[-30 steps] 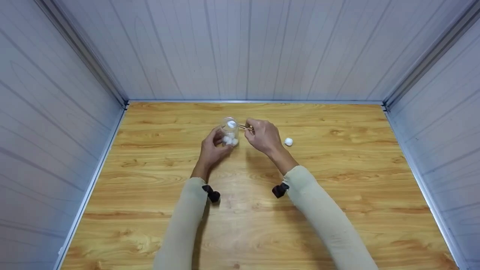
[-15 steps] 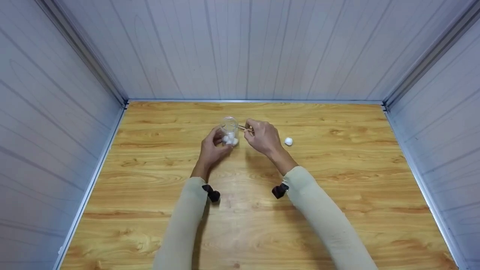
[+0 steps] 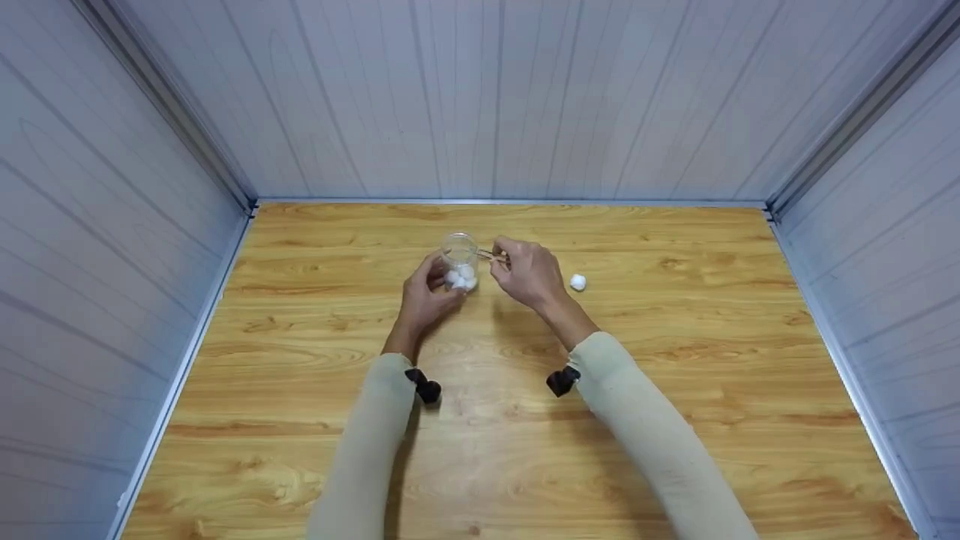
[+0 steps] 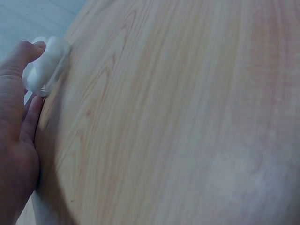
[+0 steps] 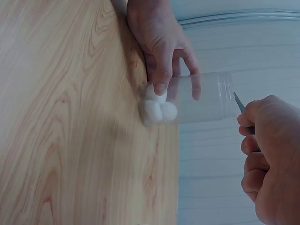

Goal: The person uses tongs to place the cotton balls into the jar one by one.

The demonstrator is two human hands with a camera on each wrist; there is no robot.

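The wooden surface point(image 3: 675, 360) carries a clear plastic jar point(image 3: 459, 259) standing upright near its middle, and the left hand point(image 3: 422, 298) has its fingers point(image 5: 161, 75) curled round the jar's lower part. Just right of the jar's mouth the right hand point(image 3: 529, 271) pinches tweezers point(image 3: 491, 255), tips at the rim. Three cotton balls point(image 5: 157, 108) lie on the jar's bottom; one loose cotton ball point(image 3: 577, 282) sits right of the jar, beyond the right hand.

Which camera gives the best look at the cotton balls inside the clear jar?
Right wrist: the cotton balls sit sharp at the clear jar's bottom. Head shows them small; left wrist shows a blurred white patch.
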